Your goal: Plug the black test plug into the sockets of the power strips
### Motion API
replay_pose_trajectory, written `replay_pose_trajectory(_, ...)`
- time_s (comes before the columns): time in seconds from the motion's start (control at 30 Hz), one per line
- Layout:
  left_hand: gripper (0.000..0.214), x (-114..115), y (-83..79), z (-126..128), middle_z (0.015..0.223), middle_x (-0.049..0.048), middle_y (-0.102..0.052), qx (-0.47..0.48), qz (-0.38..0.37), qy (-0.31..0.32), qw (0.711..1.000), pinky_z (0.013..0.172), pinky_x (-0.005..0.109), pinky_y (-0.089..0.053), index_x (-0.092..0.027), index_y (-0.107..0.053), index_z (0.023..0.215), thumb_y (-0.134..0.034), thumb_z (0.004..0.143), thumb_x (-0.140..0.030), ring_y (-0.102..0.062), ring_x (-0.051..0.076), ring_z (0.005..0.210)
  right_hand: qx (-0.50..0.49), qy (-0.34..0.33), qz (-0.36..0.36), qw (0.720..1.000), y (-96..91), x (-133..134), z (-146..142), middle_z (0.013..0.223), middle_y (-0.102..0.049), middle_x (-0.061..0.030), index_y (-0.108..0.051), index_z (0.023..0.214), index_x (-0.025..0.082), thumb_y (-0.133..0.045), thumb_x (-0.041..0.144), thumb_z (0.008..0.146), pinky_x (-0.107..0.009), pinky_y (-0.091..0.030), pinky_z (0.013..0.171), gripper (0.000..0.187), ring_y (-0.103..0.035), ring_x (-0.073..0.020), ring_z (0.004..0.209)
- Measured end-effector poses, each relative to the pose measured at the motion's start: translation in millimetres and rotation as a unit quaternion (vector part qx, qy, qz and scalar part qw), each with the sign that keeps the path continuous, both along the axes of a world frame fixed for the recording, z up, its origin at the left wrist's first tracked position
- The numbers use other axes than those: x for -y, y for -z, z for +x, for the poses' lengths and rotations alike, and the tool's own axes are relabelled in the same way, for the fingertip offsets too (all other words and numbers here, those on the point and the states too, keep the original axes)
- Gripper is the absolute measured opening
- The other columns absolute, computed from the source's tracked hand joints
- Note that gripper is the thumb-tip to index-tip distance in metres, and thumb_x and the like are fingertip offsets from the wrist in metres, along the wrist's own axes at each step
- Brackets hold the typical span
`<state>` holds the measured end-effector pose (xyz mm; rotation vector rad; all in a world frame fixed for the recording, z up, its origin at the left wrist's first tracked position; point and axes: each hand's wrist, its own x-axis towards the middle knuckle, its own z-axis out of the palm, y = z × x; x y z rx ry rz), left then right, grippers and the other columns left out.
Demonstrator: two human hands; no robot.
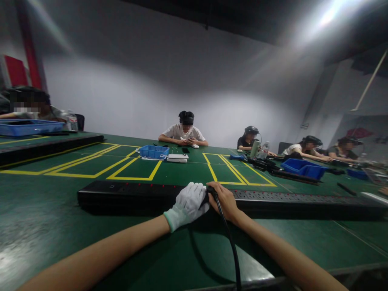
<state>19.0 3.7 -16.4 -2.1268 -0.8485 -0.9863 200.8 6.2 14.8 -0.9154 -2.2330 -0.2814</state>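
Note:
A long black power strip (145, 198) with rows of sockets and small red marks lies crosswise on the green table in front of me. My left hand (189, 202), in a white glove with a green cuff, is closed over the strip near its middle, fingers together. Right beside it my bare right hand (224, 198) grips a black plug (210, 189) against the strip's top. From the plug a black cable (230, 238) runs down toward me. My fingers partly cover the plug, so I cannot tell how deep it sits.
Yellow tape lines (130, 178) mark the green table (182, 173). Farther back are a blue basket (154, 152) and a white box-like item (177, 157). Blue trays (303, 168) and dark parts lie at right; another black strip (51, 144) is at left. Several people sit around the table.

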Motion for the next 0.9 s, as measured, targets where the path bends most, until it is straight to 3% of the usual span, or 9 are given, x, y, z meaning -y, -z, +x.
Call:
replay_pose_trajectory(0.33,0.035,6.8,-9.3,1.2,0.102,0.0152,-0.061,-0.003,-0.004,-0.002,1.0,0.086,0.045,-0.046,-0.012,-0.055,0.105,-0.044,0.085,-0.04,-0.056,0.028,0.101,0.003,-0.021,-0.015,1.0,-7.0,2.4,2.5,0.111,-0.059,-0.0079,-0.046,0.115,0.022,-0.048,0.017,0.085,-0.034,-0.049,0.087,0.031,-0.059,-0.0201,0.098)
replay_pose_trajectory(0.53,0.039,5.8,-8.6,1.4,0.106,0.0157,-0.06,-0.005,-0.032,-0.008,0.999,0.088,0.046,-0.045,-0.012,-0.053,0.11,-0.043,0.085,-0.04,-0.055,0.029,0.103,-0.018,-0.02,0.001,1.0,-3.6,0.7,6.0,0.11,-0.06,-0.01,-0.038,0.124,0.02,-0.05,0.022,0.084,-0.037,-0.049,0.085,0.041,-0.059,-0.022,0.098)
replay_pose_trajectory(0.9,0.04,6.9,-7.5,0.2,0.108,0.0169,-0.06,0.003,-0.027,-0.001,1.0,0.091,0.047,-0.043,-0.011,-0.053,0.111,-0.042,0.086,-0.041,-0.053,0.029,0.106,-0.053,-0.029,0.031,0.998,-1.0,-1.0,6.6,0.103,-0.062,-0.0083,-0.05,0.11,0.021,-0.051,0.017,0.082,-0.041,-0.045,0.087,0.028,-0.057,-0.0241,0.097)
